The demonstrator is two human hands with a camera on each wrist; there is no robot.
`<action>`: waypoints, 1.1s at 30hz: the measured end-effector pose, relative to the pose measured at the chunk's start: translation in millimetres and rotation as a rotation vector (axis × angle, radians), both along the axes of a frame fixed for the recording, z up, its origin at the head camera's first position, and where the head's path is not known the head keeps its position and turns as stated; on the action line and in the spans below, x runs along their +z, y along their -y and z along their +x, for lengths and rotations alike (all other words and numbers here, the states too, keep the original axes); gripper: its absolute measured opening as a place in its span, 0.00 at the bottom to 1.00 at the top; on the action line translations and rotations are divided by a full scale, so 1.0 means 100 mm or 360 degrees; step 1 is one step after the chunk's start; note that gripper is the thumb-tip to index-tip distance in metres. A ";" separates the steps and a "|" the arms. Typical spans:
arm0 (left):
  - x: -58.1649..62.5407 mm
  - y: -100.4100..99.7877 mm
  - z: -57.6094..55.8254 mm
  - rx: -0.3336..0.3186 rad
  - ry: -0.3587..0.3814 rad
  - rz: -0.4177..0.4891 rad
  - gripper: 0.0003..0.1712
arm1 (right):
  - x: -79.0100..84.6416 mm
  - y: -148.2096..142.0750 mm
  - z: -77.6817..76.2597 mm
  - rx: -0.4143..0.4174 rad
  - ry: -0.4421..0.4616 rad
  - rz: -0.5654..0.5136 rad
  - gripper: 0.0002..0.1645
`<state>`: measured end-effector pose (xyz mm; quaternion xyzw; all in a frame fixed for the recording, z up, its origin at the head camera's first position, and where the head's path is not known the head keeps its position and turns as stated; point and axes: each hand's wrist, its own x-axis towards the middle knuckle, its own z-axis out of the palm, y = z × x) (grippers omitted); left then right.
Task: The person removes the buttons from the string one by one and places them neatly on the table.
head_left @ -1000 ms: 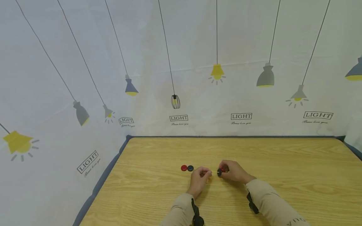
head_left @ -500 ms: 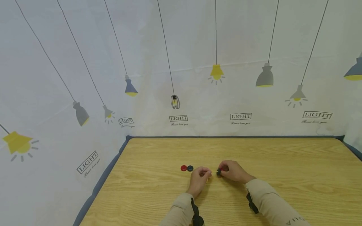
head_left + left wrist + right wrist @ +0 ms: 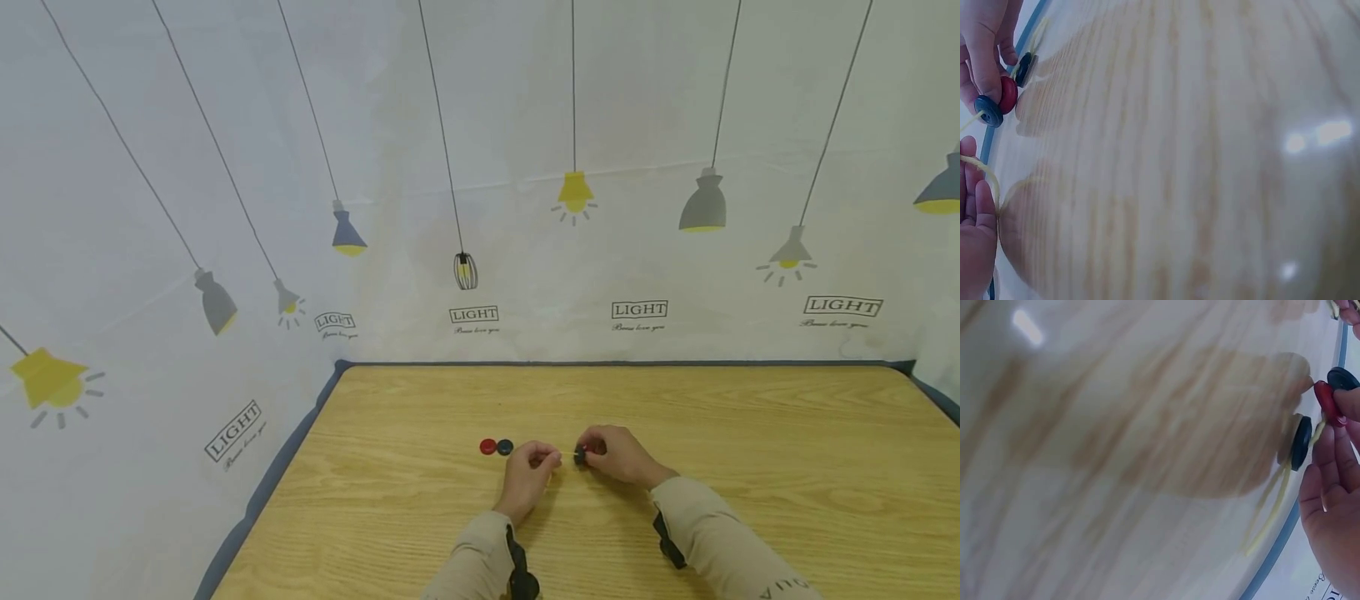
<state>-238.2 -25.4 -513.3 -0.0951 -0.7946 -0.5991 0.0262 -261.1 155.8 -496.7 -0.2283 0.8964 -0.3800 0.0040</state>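
Observation:
My left hand (image 3: 525,479) pinches a yellow string (image 3: 568,455) that runs right into a dark blue button (image 3: 580,456). In the left wrist view that button (image 3: 989,111) faces the left hand, string entering its middle, and a loop of string (image 3: 994,187) hangs below the left fingers. My right hand (image 3: 618,454) holds a red button (image 3: 1329,403) between thumb and fingers, right up against the dark blue one (image 3: 1342,379). Farther along the string, a second dark button (image 3: 1301,444) stands on edge close over the table, a doubled string tail (image 3: 1266,509) trailing from it.
A red button (image 3: 488,447) and a dark blue button (image 3: 506,447) lie side by side on the wooden table (image 3: 420,517), left of the left hand. Behind the table's far edge hangs a white wall cloth (image 3: 555,275) printed with lamps.
The dark blue button at the right fingertips has shifted slightly left and turned, covering more of the red one. Both hands otherwise stay nearly in place.

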 end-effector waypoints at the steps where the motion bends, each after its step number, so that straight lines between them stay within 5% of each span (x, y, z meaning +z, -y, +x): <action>1: 0.00 0.00 0.00 0.0006 0.0008 -0.0003 0.06 | 0.00 0.00 0.00 -0.0002 -0.0007 -0.0005 0.05; 33: 0.02 0.00 -0.02 -0.0007 0.0018 0.0051 0.05 | 0.00 0.04 -0.03 -0.0013 -0.0085 0.0025 0.06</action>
